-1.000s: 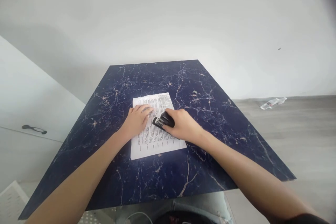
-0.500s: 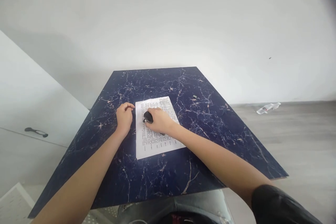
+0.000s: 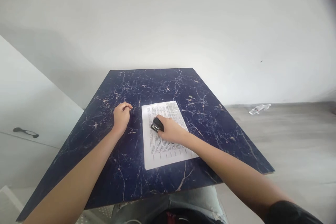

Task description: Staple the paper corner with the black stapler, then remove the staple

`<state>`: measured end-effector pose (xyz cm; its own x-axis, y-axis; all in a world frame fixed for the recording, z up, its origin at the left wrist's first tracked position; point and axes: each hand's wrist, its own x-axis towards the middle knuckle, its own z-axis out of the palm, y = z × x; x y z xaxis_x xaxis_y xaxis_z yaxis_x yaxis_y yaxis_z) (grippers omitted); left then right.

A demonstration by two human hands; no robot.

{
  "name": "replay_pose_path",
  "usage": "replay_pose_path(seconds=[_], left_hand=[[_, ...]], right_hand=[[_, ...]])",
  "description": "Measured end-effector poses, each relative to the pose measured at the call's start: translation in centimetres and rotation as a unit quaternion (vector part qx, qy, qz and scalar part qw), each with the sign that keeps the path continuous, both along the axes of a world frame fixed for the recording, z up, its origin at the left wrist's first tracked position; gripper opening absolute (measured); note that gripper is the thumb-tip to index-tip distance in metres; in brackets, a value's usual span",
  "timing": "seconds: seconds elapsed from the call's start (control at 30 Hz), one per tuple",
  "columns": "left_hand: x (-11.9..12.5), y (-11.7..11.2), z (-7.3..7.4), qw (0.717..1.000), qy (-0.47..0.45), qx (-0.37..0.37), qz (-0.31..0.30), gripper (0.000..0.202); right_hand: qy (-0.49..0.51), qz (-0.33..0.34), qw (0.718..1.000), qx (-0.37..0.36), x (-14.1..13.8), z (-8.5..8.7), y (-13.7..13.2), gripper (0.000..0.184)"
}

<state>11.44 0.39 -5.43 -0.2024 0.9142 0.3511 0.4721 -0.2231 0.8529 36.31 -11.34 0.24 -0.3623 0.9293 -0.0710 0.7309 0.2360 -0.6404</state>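
Note:
Gripped in my right hand is a black stapler, its front end pointing left over the printed paper sheets. The sheets lie flat, and my right hand and forearm cover part of them. It cannot be told whether the stapler's underside touches the paper. To the left of the paper, apart from its edge, my left hand rests on the table. Its fingers are loosely bent, with a gap to the thumb and nothing visible in them.
The dark blue marble-patterned table stands against a white wall. A small scrap lies near its right side. On the floor at right is a clear plastic item. A white cabinet with a dark handle stands at left.
The paper and the stapler have moved right and toward me. The gap between my left hand and the paper's left edge has widened. The view has shifted a little.

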Motion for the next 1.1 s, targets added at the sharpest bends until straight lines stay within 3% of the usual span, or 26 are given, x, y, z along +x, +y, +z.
replay_pose_path(seconds=[0.2,0.3,0.4,0.43,0.5,0.57,0.6,0.67,0.77,0.83,0.97,1.1], left_hand=[[-0.1,0.4,-0.4,1.000,-0.008,0.006,0.002,0.022],[0.1,0.4,-0.3,1.000,-0.006,0.006,0.002,0.022],[0.2,0.4,-0.2,1.000,-0.023,0.008,0.009,0.021],[0.2,0.4,-0.2,0.999,-0.031,0.008,0.011,0.021],[0.2,0.4,-0.3,0.999,-0.038,0.005,0.016,0.021],[0.1,0.5,-0.4,0.999,-0.032,0.000,0.020,0.021],[0.0,0.6,-0.5,0.999,-0.026,-0.002,0.021,0.022],[-0.1,0.6,-0.5,1.000,-0.015,-0.006,0.020,0.022],[-0.2,0.6,-0.3,1.000,-0.008,-0.012,0.020,0.022],[-0.2,0.6,-0.1,1.000,-0.008,-0.010,0.022,0.022],[-0.1,0.4,-0.2,1.000,-0.014,0.007,0.012,0.022],[-0.1,0.9,-0.7,0.999,-0.011,0.034,0.001,0.025]], right_hand=[[0.001,-0.098,0.995,-0.028,8.8,-0.3,-3.5,0.038],[0.014,-0.146,0.989,-0.037,11.7,-0.3,-4.4,0.038],[0.049,-0.118,0.990,-0.056,13.3,0.2,-4.5,0.052],[0.071,-0.116,0.990,-0.039,13.8,0.5,-4.2,0.053],[0.111,-0.172,0.977,0.056,15.0,0.8,-2.9,0.045],[0.105,-0.267,0.938,0.195,16.6,0.7,-0.6,0.044],[0.073,-0.284,0.924,0.246,17.4,0.4,0.7,0.048],[-0.005,-0.234,0.935,0.266,18.5,-0.6,3.5,0.050],[-0.115,-0.136,0.965,0.193,18.7,-2.7,6.6,0.066],[-0.175,-0.094,0.970,0.139,18.1,-4.1,7.7,0.077],[-0.239,-0.080,0.961,0.110,17.1,-5.9,8.4,0.082],[-0.260,-0.089,0.954,0.118,15.9,-6.2,9.2,0.079]])
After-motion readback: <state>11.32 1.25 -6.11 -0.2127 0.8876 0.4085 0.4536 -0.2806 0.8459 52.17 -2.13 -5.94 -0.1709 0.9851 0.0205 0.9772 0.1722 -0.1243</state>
